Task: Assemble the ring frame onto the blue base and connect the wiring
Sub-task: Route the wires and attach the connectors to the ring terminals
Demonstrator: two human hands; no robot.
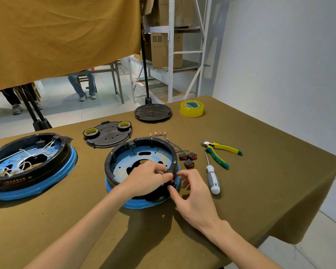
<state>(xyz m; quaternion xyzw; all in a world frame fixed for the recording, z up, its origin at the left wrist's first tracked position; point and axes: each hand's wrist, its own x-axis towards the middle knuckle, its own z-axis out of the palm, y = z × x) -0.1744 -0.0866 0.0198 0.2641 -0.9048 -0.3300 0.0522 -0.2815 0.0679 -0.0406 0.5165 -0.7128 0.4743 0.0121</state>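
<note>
Two hands (149, 177) (192, 195) pinch perhaps one of four red switches (188, 159).

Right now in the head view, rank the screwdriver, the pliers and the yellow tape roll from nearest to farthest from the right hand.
1. Screwdriver: lies just to the right of the right hand, its white handle nearest.
2. Pliers: farther back and to the right, beyond the screwdriver.
3. Yellow tape roll: at the far edge of the table, the farthest of the three.

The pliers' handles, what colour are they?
The pliers have yellow and green handles, seen in the head view.
</note>
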